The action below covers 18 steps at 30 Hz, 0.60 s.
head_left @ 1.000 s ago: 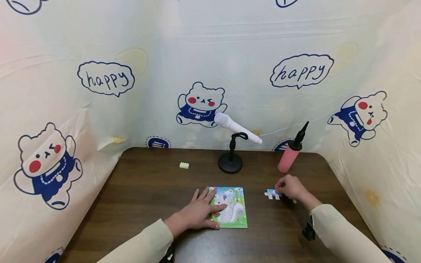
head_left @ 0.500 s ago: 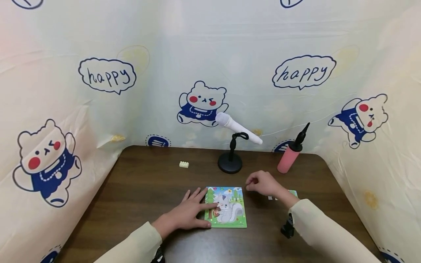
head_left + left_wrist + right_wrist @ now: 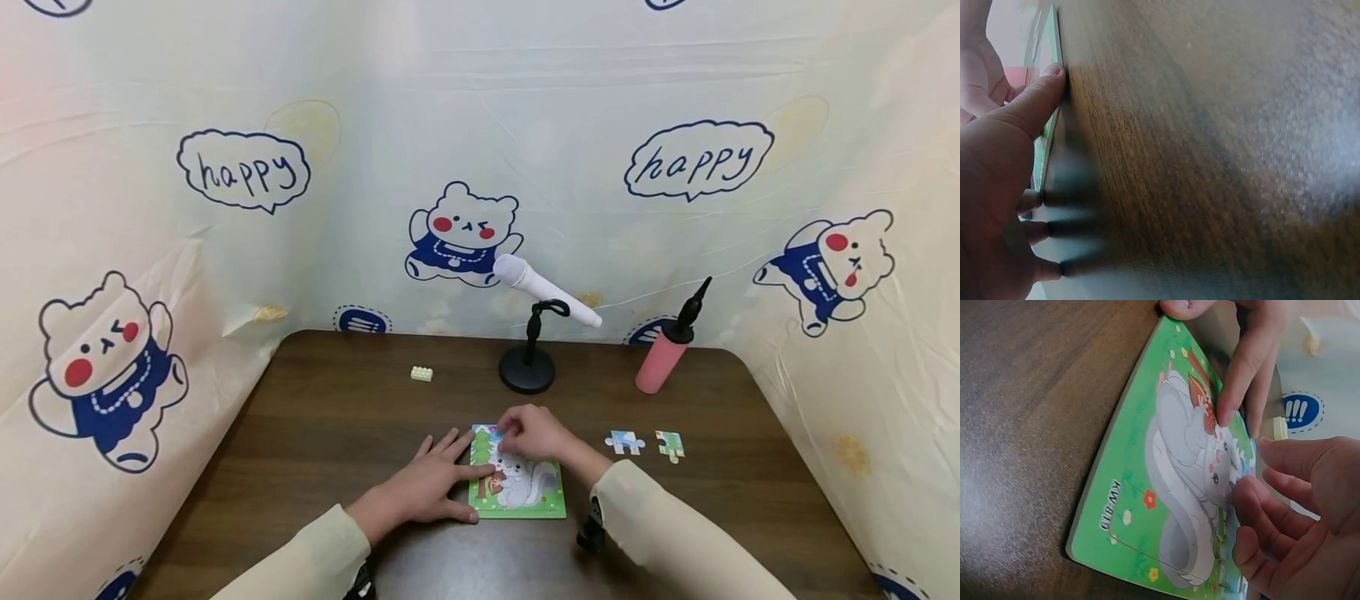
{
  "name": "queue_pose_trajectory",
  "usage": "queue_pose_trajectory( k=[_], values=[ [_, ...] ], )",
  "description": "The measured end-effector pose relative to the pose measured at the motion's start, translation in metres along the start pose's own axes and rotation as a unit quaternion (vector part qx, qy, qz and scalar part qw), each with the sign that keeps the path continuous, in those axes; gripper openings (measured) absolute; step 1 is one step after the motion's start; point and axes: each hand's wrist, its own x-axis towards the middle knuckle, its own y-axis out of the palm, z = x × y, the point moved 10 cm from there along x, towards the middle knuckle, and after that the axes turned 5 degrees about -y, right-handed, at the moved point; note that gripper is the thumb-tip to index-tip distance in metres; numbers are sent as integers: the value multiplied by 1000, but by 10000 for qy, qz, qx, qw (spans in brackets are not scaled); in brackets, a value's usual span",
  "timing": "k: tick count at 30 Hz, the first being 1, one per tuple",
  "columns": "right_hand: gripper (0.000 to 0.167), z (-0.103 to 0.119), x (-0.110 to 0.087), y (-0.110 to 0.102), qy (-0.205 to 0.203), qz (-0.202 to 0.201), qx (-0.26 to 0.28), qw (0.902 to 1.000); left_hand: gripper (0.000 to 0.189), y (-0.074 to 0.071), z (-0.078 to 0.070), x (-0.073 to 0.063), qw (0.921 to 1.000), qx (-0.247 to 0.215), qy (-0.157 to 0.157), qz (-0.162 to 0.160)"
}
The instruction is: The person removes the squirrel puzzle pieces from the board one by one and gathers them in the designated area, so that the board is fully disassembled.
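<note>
A square puzzle board with a grey-white squirrel on a green ground lies flat on the table. My left hand rests at its left edge, fingers spread, the index finger on the picture and the thumb at the near corner. Over the board's top part, my right hand pinches a small puzzle piece, mostly hidden; only a sliver of it shows between the fingertips in the right wrist view. Right of the board lie a blue-and-white puzzle piece and a green puzzle piece, apart from each other.
At the back of the brown table stand a white microphone on a black stand and a pink hand pump with a black nozzle. A cream toy brick lies further left. A patterned cloth hangs behind.
From beside the loose pieces, my right hand has moved left onto the board's top part, uncovering the two pieces there. My left hand has slid slightly left, baring more of the picture.
</note>
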Motion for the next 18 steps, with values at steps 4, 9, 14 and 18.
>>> queue_pose_trajectory(
  k=[4,9,14,18],
  values=[
    [25,2,0,5,-53,-15,-68,10000,74,0,-1,1,10000,31,-26,1],
    [28,7,1,8,-146,-18,-48,9999,73,-3,-3,0,10000,29,-54,21],
    [33,6,0,10,116,8,138,9998,73,-6,-7,-1,10000,12,-41,29],
    [39,1,-1,11,413,-17,288,9987,73,-7,-8,-1,10000,46,-55,41]
  ],
)
